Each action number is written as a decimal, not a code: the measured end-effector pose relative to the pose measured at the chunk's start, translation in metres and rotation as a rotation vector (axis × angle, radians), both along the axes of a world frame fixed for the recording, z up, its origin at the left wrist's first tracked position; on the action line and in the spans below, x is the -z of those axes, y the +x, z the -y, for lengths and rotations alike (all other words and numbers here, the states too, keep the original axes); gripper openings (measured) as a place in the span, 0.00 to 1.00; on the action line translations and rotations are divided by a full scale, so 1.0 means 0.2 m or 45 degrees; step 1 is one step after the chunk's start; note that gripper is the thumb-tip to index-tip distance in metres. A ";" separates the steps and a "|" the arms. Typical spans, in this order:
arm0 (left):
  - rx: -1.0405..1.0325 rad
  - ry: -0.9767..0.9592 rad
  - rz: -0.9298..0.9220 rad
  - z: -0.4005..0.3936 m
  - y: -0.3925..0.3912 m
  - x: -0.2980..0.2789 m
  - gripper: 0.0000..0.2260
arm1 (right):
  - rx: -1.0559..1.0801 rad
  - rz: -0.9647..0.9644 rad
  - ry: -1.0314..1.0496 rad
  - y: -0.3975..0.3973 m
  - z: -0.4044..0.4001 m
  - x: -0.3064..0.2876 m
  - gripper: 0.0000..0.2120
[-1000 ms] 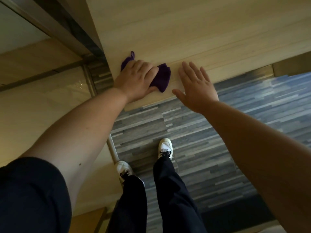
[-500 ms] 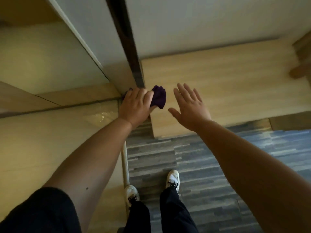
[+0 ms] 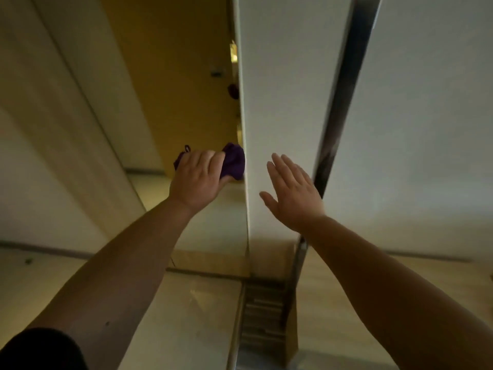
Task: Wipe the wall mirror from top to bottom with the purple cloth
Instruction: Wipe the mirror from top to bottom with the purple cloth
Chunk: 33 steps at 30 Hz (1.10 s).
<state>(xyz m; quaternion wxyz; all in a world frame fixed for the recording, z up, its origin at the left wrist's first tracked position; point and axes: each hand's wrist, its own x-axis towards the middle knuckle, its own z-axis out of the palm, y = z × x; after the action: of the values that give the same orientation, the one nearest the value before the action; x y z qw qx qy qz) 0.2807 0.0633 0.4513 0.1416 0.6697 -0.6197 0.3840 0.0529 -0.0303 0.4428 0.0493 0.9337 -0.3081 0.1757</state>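
Observation:
The wall mirror [image 3: 173, 89] fills the left and middle of the head view, reflecting yellow-brown wood and pale panels. Its right edge runs down beside a white wall panel [image 3: 288, 76]. My left hand [image 3: 198, 180] is shut on the bunched purple cloth [image 3: 235, 162] and presses it against the glass right at that edge. A small purple reflection of the cloth [image 3: 233, 90] shows higher up in the glass. My right hand [image 3: 292, 190] is open with its fingers spread flat, held against or just off the white panel to the right of the cloth.
A dark vertical strip [image 3: 344, 102] separates two white panels on the right. Low down, a narrow patch of grey striped floor [image 3: 264, 311] shows between pale wood surfaces. My dark sleeve [image 3: 40, 351] is at the bottom left.
The view has tilted upward, so my shoes and most of the floor have left the frame. Both hands have risen, and the cloth has moved from the wood panel onto the mirror's edge.

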 end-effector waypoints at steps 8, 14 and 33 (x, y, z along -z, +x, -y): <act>-0.140 -0.229 0.201 -0.32 0.52 -0.65 0.22 | -0.073 0.161 -0.306 0.56 -0.10 -0.64 0.33; -0.249 -0.362 0.294 -0.39 0.84 -0.97 0.22 | -0.108 0.264 -0.496 0.90 -0.09 -0.98 0.37; -0.369 -0.759 0.373 0.10 1.50 -1.77 0.23 | -0.195 0.363 -0.921 1.71 0.49 -1.90 0.36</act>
<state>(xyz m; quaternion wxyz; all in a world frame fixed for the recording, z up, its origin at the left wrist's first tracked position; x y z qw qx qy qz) 0.5805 0.0431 0.8054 0.1845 0.6178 -0.3930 0.6556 0.3943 -0.1276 0.8237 0.3185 0.8425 -0.1594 0.4041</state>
